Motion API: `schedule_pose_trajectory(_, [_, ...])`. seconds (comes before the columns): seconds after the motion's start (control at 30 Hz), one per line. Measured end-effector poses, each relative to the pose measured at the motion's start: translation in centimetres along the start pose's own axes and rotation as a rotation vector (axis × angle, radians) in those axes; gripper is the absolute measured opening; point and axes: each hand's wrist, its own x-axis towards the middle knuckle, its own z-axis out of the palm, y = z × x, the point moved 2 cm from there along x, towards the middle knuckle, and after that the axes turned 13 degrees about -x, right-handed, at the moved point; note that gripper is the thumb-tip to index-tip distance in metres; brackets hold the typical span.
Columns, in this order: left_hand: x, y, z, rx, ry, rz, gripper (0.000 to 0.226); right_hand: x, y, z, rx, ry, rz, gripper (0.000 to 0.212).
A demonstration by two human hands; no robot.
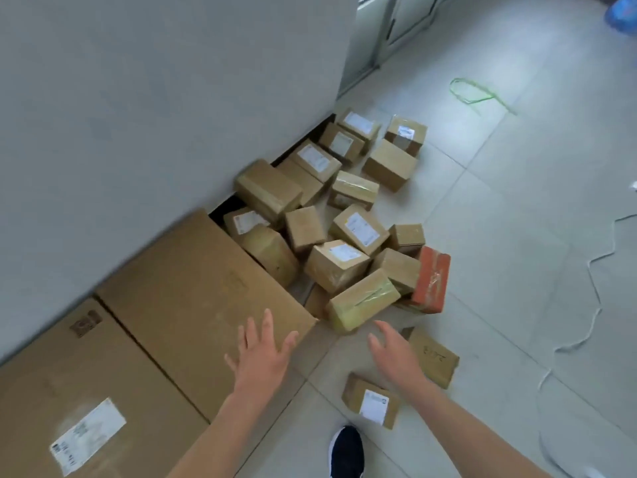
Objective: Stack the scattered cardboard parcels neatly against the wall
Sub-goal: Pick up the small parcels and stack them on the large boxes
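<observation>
A grey wall (138, 98) fills the left side. At its foot lie two big flat boxes: the labelled carton (86, 391) in the near corner and, touching it on the right, the plain carton (193, 291). The left hand (262, 357) is over the plain carton's near right corner, palm down, fingers straight and spread wide, holding nothing; whether it touches the cardboard cannot be told.

Right of the plain carton, along the wall's foot, lies the heap of small parcels (337, 215), tumbled at all angles, some leaning on each other, several with white labels. The nearest, the taped parcel (362, 300), has yellow-green tape across it and lies tilted just beyond both hands, ahead of the gap between them.

The right hand (393, 353) has its palm turned leftward, fingers loosely apart and slightly bent, gripping nothing; its fingertips are near the taped parcel's near end but apart from it. An orange parcel (431, 279) stands at the heap's right edge. Just right of the right hand lies a flat parcel (436, 357) on the floor (517, 201), and below the right wrist a small labelled parcel (372, 401). A dark shoe (346, 450) shows at the bottom. Farther right lie a green string (475, 93) and a white cord (593, 305).
</observation>
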Motion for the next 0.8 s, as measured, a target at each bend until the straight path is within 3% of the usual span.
schedule_pose_trajectory(0.17, [3.0,9.4,5.7,0.138,-0.047,0.06,0.083,3.3,9.1,-6.8,0.014,0.051,0.163,0.048])
schedule_pose_trajectory(0.27, [6.7,12.8,7.1,0.255,-0.05,0.107,0.079,5.8,11.6,-7.8,-0.014,0.029,0.168,0.051])
schedule_pose_trajectory(0.47, [18.3,17.0,9.5,0.428,-0.069,0.2,0.075,15.4,11.8,-7.7,0.022,-0.009,0.094,0.055])
schedule_pose_trajectory(0.63, [30.4,19.6,13.3,0.61,-0.108,0.316,0.076,26.5,10.7,-6.7,0.051,0.042,0.134,0.054])
schedule_pose_trajectory(0.8, [38.8,19.9,17.3,0.696,-0.193,0.314,0.087,37.3,10.3,-6.5,-0.166,0.113,0.194,0.057])
